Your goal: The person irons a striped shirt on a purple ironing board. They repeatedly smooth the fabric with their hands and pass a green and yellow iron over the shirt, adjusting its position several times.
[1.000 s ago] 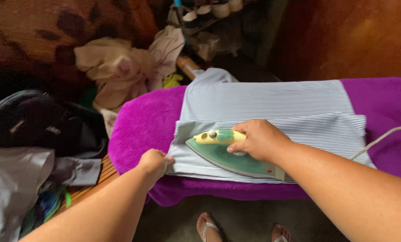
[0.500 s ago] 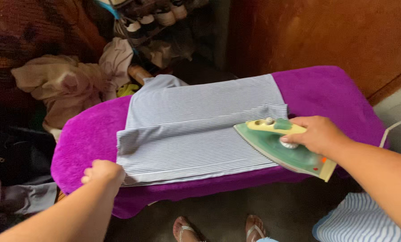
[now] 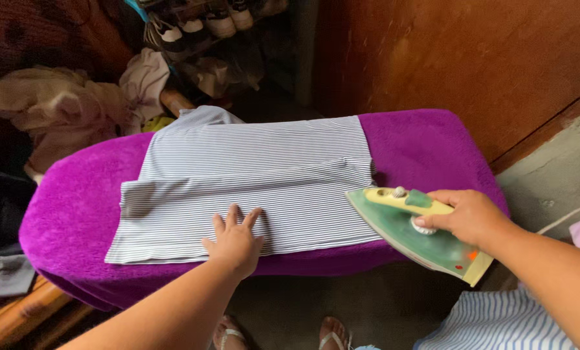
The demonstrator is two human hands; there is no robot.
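The left hand point(image 3: 236, 238) lies flat with fingers spread on the striped shirt point(image 3: 251, 178), near its front edge. The right hand point(image 3: 469, 215) grips the green iron point(image 3: 414, 230) just right of the shirt. Better to press the cloth smooth and keep the fingers away from the hot plate.

left hand point(image 3: 236, 238) is flat, palm down, fingers spread; right hand point(image 3: 469, 214) is curled tight in a grip, arm reaching forward
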